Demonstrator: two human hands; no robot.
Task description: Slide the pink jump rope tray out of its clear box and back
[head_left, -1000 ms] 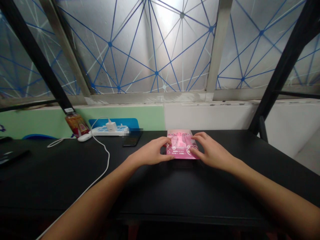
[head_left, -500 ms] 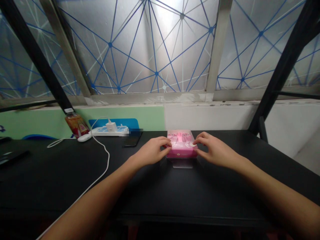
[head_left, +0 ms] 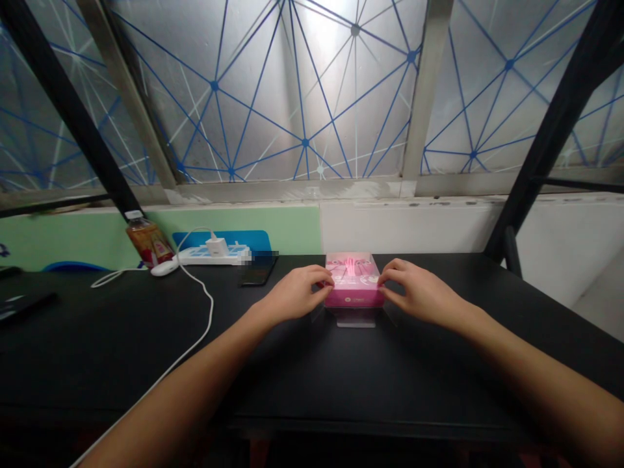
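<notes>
1. The box [head_left: 354, 284] is lying right of the phone [head_left: 259, 273].
2. My left hand [head_left: 298, 294] is touching its phone-side edge, my right hand [head_left: 423, 291] the opposite edge.
3. Fingers [head_left: 314, 273] are bending halfway — gripping or not, I can't tell.

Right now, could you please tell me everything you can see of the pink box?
The pink box lies flat on the black table, printed on top, its deeper pink front bearing small pale print. It looks like card and clear plastic; a see-through flap juts out in front. The left hand and right hand flank it, fingers seemingly touching its sides.
</notes>
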